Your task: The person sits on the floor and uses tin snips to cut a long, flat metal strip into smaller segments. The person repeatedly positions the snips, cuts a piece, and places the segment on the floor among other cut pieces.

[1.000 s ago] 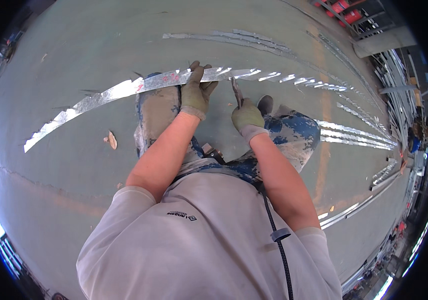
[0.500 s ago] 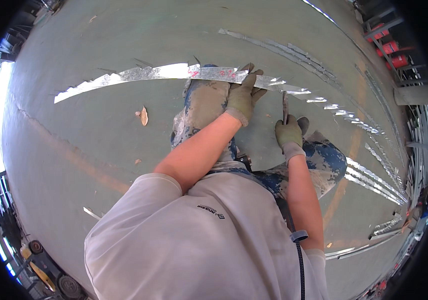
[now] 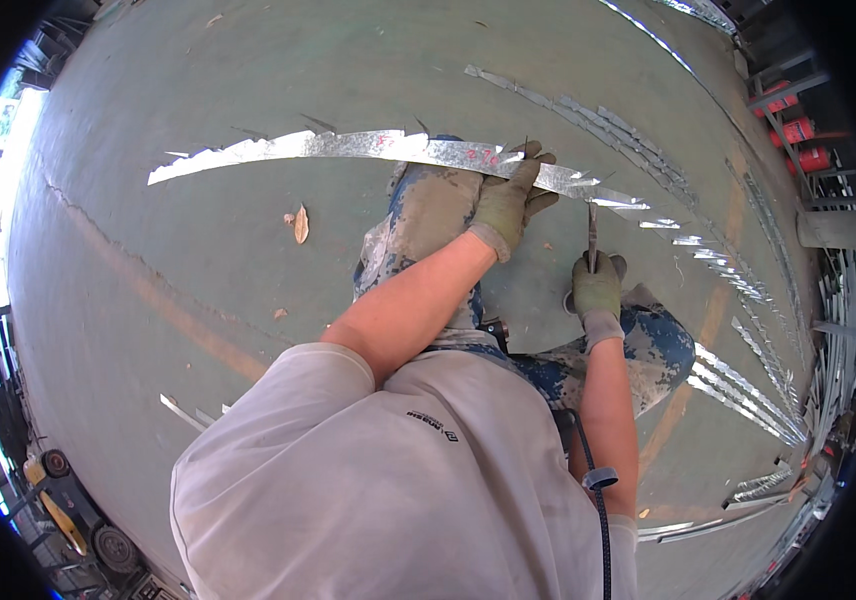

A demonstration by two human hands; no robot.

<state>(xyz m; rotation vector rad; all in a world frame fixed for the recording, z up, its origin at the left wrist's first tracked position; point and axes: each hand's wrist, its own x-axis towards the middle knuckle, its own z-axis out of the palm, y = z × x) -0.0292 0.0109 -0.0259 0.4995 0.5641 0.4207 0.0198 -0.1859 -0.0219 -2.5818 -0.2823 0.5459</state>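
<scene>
A long shiny sheet-metal strip (image 3: 348, 147) with cut, bent tabs along its edge and red marks lies across my left knee, curving down to the right. My left hand (image 3: 510, 207), in an olive work glove, holds the strip near its middle, fingers over it and thumb on the near side. My right hand (image 3: 598, 289), gloved alike, is closed round a dark hand tool that looks like tin snips (image 3: 592, 232). Its narrow jaws point away from me, their tip close to the strip's near edge; whether they touch is unclear. My palm hides most of the handles.
Several notched metal strips (image 3: 598, 125) lie on the green floor beyond and to the right, with bright strips (image 3: 743, 392) by my right knee. Red cylinders (image 3: 798, 131) stand on a rack at the far right. A dry leaf (image 3: 301, 224) and a wheeled machine (image 3: 78, 510) are at the left.
The view has shifted slightly, so most things sit a little further right. My right hand and the tool have drawn slightly back from the strip. My left hand keeps its hold.
</scene>
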